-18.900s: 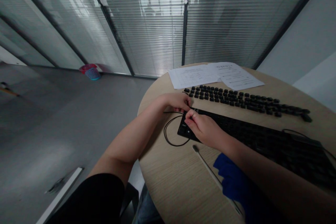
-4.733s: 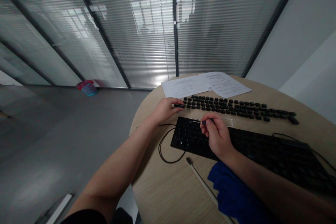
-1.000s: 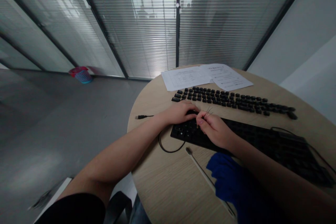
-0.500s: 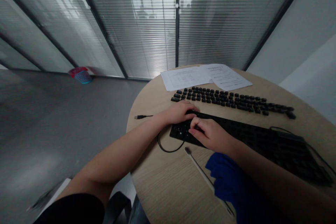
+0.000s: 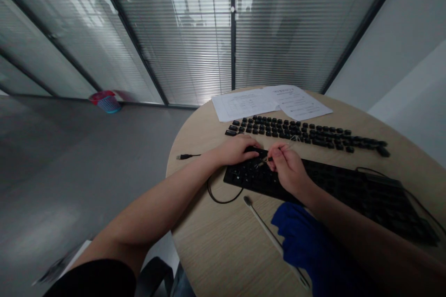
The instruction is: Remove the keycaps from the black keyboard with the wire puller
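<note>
A black keyboard (image 5: 331,176) lies slantwise on the round wooden table (image 5: 209,250). Across its top left edge rests my left hand (image 5: 237,149), thumb apart from the fingers. My right hand (image 5: 287,167) is closed around a thin wire tool (image 5: 261,162); wire ends show on both sides of the fist, one side over the keyboard's left part. Behind the keyboard, loose black keycaps (image 5: 272,127) are laid out in rows.
White papers (image 5: 237,104) lie at the table's far edge. Nearer are a thin brush (image 5: 265,227), a blue cloth (image 5: 299,232) and a cable with a USB plug (image 5: 183,156). A basket (image 5: 107,102) stands on the floor by the glass wall.
My right hand has lifted and moved right and slightly away from me, its fist turned, so the wire tool now shows. My left hand has stayed on the keyboard.
</note>
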Motion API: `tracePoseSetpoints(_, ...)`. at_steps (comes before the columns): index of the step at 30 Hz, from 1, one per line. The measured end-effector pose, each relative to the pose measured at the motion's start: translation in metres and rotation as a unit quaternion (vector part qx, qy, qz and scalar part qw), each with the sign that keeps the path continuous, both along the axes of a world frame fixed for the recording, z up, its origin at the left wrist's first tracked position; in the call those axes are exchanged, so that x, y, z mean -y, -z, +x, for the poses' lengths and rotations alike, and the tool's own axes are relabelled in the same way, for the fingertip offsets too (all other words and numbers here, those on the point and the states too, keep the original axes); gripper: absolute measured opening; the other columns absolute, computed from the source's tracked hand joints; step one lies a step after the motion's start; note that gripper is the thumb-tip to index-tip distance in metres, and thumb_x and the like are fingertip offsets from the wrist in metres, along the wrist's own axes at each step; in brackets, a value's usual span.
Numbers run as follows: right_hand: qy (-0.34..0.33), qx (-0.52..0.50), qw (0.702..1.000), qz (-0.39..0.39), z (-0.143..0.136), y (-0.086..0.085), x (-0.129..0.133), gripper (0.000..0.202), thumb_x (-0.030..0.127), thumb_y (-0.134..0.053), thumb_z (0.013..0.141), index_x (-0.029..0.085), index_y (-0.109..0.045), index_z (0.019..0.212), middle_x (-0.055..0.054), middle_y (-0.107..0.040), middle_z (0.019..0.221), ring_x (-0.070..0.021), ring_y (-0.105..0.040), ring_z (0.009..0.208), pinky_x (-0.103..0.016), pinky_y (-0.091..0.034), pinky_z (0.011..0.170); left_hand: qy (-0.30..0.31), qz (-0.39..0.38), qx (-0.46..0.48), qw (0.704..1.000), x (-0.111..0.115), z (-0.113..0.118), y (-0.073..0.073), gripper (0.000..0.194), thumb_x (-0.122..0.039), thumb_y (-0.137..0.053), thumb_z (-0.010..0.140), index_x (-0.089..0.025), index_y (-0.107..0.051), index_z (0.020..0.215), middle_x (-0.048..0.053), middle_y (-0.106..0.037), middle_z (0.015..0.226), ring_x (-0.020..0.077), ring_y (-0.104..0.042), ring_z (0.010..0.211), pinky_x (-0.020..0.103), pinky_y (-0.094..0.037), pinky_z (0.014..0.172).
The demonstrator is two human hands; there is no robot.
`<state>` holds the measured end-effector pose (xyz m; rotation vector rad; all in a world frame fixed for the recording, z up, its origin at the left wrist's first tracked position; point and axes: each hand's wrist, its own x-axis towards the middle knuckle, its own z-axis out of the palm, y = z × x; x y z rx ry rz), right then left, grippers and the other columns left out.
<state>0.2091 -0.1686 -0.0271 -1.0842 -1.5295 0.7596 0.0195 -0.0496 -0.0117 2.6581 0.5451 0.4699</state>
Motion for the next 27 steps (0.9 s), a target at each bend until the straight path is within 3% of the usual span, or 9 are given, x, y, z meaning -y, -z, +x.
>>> tracePoseSetpoints(3,-0.007,0.011,1.000,-0.001,0.000,-0.002,0.001,0.035,0.051,-0.049,0.106,0.024,-0.056,0.085,0.003,-0.052,0.062,-0.0157,-0.048,0.055,-0.030,-0.038,0.056,0.000,-0.001,-0.010,1.000,-0.001,-0.001,-0.002,0.023,-0.028,-0.066,0.101,-0.017,-0.074,0.118,0.011,-0.077,0.108,0.0247,-0.070,0.103,0.041,-0.054,0.096)
tracePoseSetpoints(7,0.032,-0.033,0.999,-0.021,-0.004,-0.008,0.002,0.028,0.041,-0.047,0.103,0.024,-0.056,0.083,0.004,-0.046,0.057,-0.0150,-0.044,0.051,-0.028,-0.034,0.050,-0.002,-0.003,-0.025,1.000,-0.004,-0.009,-0.008,0.025,-0.029,-0.065,0.100,-0.018,-0.075,0.121,0.011,-0.077,0.111,0.0245,-0.071,0.104,0.042,-0.055,0.097)
tracePoseSetpoints(10,0.043,-0.060,0.997,-0.026,-0.005,-0.011,0.002,0.024,0.037,-0.047,0.100,0.025,-0.055,0.081,0.004,-0.046,0.056,-0.0147,-0.044,0.050,-0.026,-0.033,0.048,0.008,-0.027,0.013,1.000,-0.005,-0.018,-0.019,0.023,-0.029,-0.065,0.100,-0.020,-0.076,0.118,0.011,-0.077,0.116,0.0234,-0.071,0.108,0.042,-0.054,0.100)
tracePoseSetpoints(13,0.040,-0.062,0.997,-0.017,-0.005,-0.010,0.002,0.023,0.035,-0.047,0.100,0.024,-0.058,0.083,0.004,-0.048,0.057,-0.0152,-0.046,0.052,-0.026,-0.035,0.049,0.019,-0.096,0.074,0.992,-0.002,-0.024,-0.031,0.027,-0.032,-0.068,0.097,-0.019,-0.077,0.119,0.010,-0.076,0.115,0.0216,-0.071,0.103,0.037,-0.056,0.091)
tracePoseSetpoints(16,0.026,-0.049,0.998,-0.002,-0.004,-0.007,0.003,0.026,0.036,-0.046,0.102,0.024,-0.063,0.086,0.002,-0.054,0.062,-0.0159,-0.050,0.055,-0.027,-0.039,0.052,0.052,-0.201,0.064,0.976,0.005,-0.026,-0.039,0.033,-0.034,-0.072,0.094,-0.020,-0.076,0.123,0.006,-0.076,0.101,0.0172,-0.069,0.087,0.029,-0.055,0.074)
tracePoseSetpoints(20,-0.016,-0.033,0.999,0.023,-0.002,-0.006,0.005,0.030,0.039,-0.047,0.103,0.023,-0.067,0.088,-0.001,-0.061,0.069,-0.0168,-0.054,0.059,-0.030,-0.044,0.056,0.097,-0.293,0.036,0.950,0.010,-0.022,-0.040,0.026,-0.031,-0.074,0.092,-0.020,-0.080,0.115,0.005,-0.077,0.093,0.0158,-0.068,0.080,0.029,-0.054,0.072)
tracePoseSetpoints(23,-0.029,-0.026,0.999,0.027,-0.002,-0.006,0.005,0.033,0.041,-0.047,0.105,0.023,-0.068,0.088,-0.002,-0.062,0.069,-0.0173,-0.055,0.059,-0.031,-0.045,0.057,0.103,-0.303,0.024,0.947,0.010,-0.020,-0.039,0.018,-0.030,-0.075,0.091,-0.019,-0.082,0.102,0.007,-0.080,0.095,0.0173,-0.070,0.083,0.031,-0.056,0.077)
tracePoseSetpoints(27,-0.032,-0.043,0.998,0.018,-0.002,-0.004,0.005,0.032,0.043,-0.047,0.105,0.023,-0.068,0.091,-0.002,-0.063,0.069,-0.0175,-0.056,0.059,-0.031,-0.045,0.055,0.094,-0.301,0.014,0.949,0.009,-0.022,-0.037,0.019,-0.031,-0.080,0.087,-0.020,-0.083,0.102,0.006,-0.081,0.094,0.0177,-0.073,0.082,0.031,-0.057,0.076)
